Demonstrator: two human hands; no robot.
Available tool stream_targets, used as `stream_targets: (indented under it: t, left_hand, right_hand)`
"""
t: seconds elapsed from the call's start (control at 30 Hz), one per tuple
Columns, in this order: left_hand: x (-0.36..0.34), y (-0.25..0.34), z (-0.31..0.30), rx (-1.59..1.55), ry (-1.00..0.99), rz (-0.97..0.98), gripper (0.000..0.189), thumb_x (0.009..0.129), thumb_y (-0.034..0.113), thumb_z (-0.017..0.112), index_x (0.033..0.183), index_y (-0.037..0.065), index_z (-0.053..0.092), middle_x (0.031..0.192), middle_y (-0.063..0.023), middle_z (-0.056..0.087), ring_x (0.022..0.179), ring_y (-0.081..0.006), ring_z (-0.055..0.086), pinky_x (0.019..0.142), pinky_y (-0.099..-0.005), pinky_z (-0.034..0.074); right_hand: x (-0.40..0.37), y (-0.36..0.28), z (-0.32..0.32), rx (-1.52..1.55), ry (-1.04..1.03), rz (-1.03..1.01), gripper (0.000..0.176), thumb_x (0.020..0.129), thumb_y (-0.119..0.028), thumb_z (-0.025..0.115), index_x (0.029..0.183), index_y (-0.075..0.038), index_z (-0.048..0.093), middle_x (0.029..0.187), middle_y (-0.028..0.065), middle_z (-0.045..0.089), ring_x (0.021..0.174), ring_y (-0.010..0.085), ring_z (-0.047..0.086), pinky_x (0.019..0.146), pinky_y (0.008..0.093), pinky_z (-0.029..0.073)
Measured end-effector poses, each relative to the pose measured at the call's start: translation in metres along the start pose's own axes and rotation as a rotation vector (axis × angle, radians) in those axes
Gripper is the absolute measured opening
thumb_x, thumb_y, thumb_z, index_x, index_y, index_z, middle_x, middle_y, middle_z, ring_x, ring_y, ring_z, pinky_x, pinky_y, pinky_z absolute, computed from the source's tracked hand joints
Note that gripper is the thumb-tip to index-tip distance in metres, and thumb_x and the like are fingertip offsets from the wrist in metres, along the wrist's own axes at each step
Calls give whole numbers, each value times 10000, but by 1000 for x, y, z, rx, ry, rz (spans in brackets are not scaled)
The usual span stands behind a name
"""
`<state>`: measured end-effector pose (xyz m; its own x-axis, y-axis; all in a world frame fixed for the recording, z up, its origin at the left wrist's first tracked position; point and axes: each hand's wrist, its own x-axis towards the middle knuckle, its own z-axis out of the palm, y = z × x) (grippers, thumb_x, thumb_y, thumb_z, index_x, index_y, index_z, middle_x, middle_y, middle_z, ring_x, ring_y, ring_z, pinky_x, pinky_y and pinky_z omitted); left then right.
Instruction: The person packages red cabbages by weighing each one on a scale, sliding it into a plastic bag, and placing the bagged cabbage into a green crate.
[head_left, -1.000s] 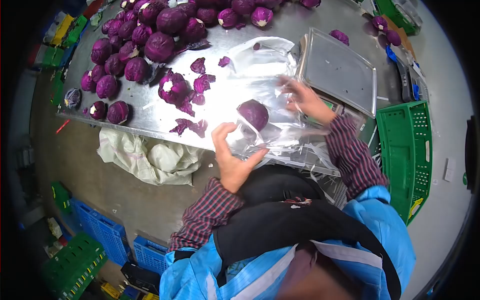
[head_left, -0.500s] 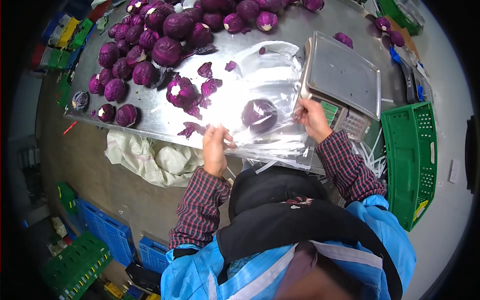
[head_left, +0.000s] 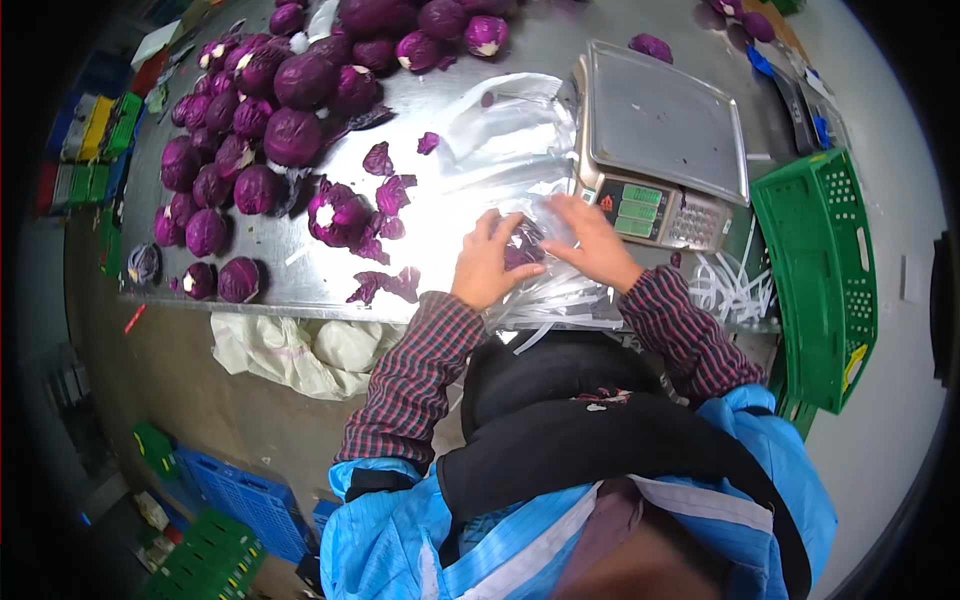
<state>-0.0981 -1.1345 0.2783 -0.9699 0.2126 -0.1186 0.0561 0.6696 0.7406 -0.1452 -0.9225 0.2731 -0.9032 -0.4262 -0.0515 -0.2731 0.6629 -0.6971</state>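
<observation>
We've got both hands around a red cabbage (head_left: 523, 243) in clear plastic, right at the near edge of the metal tabletop (head_left: 300, 268). Our left hand (head_left: 484, 262) is curved around its left side, thumb and fingers apart but holding it through the film, and our right hand (head_left: 594, 242) does the same from the other side. More clear plastic bags (head_left: 510, 125) lie flat just beyond, super shiny under the light.

Just past our right hand is a digital scale (head_left: 665, 120) with a bare metal pan. Its green display (head_left: 638, 210) has three lit rows, but the digits are too small for us to read, same with the keypad (head_left: 697, 222). There's a little red logo left of the display, no brand we can make out.

Over on the left there's a big pile of red cabbages (head_left: 293, 137), with torn leaves (head_left: 390, 284) between it and us. White strips (head_left: 735, 290) sit in a tangle beside the green crate (head_left: 822, 280) on the right.
</observation>
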Motion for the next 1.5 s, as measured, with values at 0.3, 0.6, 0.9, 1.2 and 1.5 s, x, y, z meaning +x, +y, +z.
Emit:
stream_targets:
  t: [0.3, 0.6, 0.9, 1.2, 1.5]
  left_hand:
    - [5, -37, -39, -1653, -292, -496, 574, 937, 464, 526, 1347, 71, 444, 1251, -126, 559, 1085, -247, 584, 935, -402, 491]
    - [91, 80, -17, -1994, -570, -337, 743, 918, 657, 322, 1362, 67, 408, 1286, -166, 522, 1193, -304, 518, 1016, -524, 433]
    - [211, 168, 23, -1400, -353, -400, 928, 847, 758, 358, 1460, 67, 263, 1477, -148, 322, 1327, -270, 372, 1081, -479, 313]
    - [196, 182, 23, -631, -132, -161, 803, 875, 421, 622, 1465, 41, 231, 1501, -195, 251, 1373, -305, 279, 1120, -427, 205]
    - [164, 136, -12, -739, -228, -65, 520, 871, 275, 660, 1301, 35, 493, 1214, -65, 530, 1052, -157, 497, 928, -312, 373]
  right_hand:
    - [23, -45, -55, 927, -341, 333, 631, 916, -465, 553, 1350, -21, 444, 1223, 128, 533, 855, 148, 608, 666, 241, 536]
    - [20, -37, -117, 1130, 177, 207, 406, 878, -247, 677, 1201, -30, 558, 1078, 63, 613, 977, 97, 560, 846, 267, 467]
    - [62, 99, -196, 1051, 855, 349, 135, 891, -134, 641, 877, -3, 614, 727, 20, 610, 603, 65, 518, 473, 214, 388]
    - [23, 162, -233, 519, 718, 395, 457, 855, -288, 683, 1184, -18, 516, 1026, 93, 595, 850, 125, 553, 695, 269, 473]
    - [-80, 127, -308, 207, 920, 315, 537, 817, -246, 719, 1246, 4, 514, 1196, 145, 547, 929, 125, 564, 872, 284, 458]
